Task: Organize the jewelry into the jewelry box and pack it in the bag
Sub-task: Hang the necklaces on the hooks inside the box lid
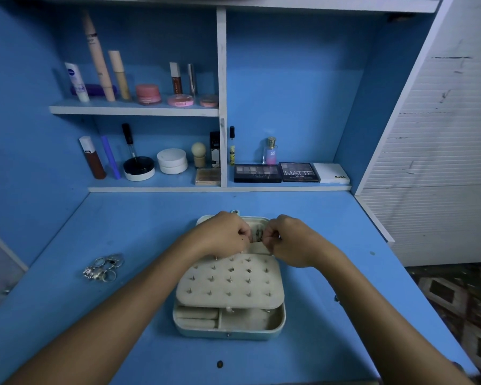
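An open pale jewelry box [229,327] lies on the blue desk, its cream earring panel [229,282] studded with several earrings. Over the lid part at the back, my left hand [225,234] and my right hand [285,239] are both curled, pinching a small piece of jewelry [258,234] between them. What exactly the fingertips hold is mostly hidden. A pile of silver rings [104,268] sits on the desk to the left of the box.
Shelves at the back carry cosmetics: tubes, jars, a perfume bottle [270,151] and eyeshadow palettes [299,172]. Blue side walls close in the desk on both sides. A patterned floor shows at the right.
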